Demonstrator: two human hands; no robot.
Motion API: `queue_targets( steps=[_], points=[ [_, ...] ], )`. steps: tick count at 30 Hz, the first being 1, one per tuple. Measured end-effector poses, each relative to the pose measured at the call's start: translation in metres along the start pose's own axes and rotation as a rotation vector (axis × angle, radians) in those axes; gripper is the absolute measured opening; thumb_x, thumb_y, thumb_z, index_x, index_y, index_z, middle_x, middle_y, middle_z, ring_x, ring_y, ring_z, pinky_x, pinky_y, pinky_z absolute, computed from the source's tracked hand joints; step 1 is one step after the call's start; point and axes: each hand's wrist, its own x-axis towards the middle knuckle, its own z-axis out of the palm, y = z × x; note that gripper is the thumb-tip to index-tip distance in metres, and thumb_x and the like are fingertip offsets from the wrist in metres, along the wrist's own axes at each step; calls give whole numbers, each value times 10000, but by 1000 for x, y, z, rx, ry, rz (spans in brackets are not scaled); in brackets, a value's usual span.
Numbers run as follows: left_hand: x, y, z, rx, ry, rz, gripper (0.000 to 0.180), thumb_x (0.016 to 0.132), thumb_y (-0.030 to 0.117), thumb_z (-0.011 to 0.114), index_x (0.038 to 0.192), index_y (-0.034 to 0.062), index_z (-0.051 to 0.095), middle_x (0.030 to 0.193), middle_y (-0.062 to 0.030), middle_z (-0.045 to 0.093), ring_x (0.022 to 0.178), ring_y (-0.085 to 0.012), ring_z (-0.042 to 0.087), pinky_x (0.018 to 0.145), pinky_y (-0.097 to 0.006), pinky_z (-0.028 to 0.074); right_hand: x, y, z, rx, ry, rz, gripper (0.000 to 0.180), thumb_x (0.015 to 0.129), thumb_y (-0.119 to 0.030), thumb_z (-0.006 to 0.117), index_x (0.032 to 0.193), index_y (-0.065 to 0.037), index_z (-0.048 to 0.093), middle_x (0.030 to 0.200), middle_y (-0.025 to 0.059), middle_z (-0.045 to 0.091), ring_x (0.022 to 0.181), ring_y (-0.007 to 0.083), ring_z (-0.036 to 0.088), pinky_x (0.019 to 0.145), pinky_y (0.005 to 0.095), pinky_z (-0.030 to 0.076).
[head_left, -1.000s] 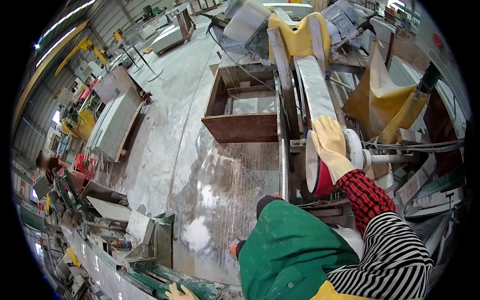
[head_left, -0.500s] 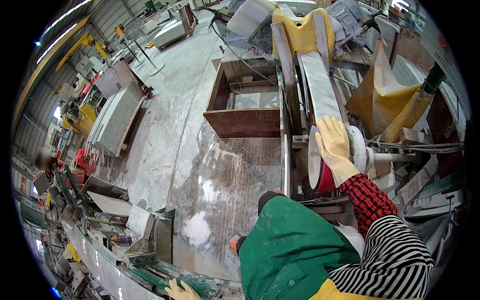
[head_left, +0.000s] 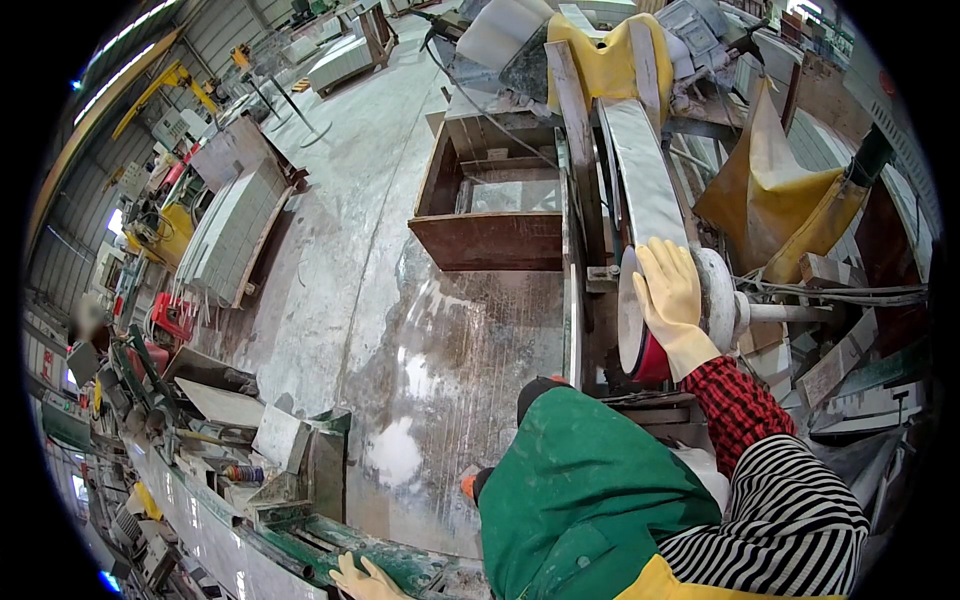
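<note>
While our right hand point(head_left: 672, 300), in a pale yellow rubber glove, lies flat on the wheel point(head_left: 640, 320) at the near end of the belt machine, we grip nothing with it: the fingers are stretched out and rest on the grey belt point(head_left: 640, 180) where it wraps over the wheel's top. The wheel stands upright, red at its lower edge, with a white disc point(head_left: 716, 297) just beside it on a shaft running off to the right. Our red checked sleeve point(head_left: 738, 400) leads down from the glove to a green apron point(head_left: 580, 490) and a striped sleeve point(head_left: 780, 510). Our left hand point(head_left: 358, 580), also gloved, shows only at the lower edge, fingers spread loosely near a green metal frame point(head_left: 330, 470); we cannot tell whether it touches anything. Left of the belt stands a brown open-topped box point(head_left: 490, 240) on the wet concrete floor point(head_left: 380, 260). Yellow sheeting point(head_left: 790, 200) hangs to the right of the machine.
</note>
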Motion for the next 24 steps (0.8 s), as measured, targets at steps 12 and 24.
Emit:
queue_targets(
  steps=[12, 24],
  points=[
    [4, 4, -4, 44, 17, 53, 314, 1028, 340, 737, 1269, 145, 789, 1285, -239, 744, 1196, -450, 670, 1065, -525, 541, -11, -8, -2, -31, 15, 0, 457, 931, -187, 753, 1339, 3, 679, 1411, 214, 670, 1302, 436, 611, 1171, 569, 434],
    [8, 13, -12, 15, -18, 5, 349, 1033, 332, 728, 1311, 128, 786, 1304, -274, 725, 1192, -467, 671, 1075, -527, 536, -11, -9, -10, 42, -37, -1, 418, 904, -183, 791, 1275, -19, 690, 1310, 176, 688, 1208, 406, 632, 1070, 540, 467]
  ],
)
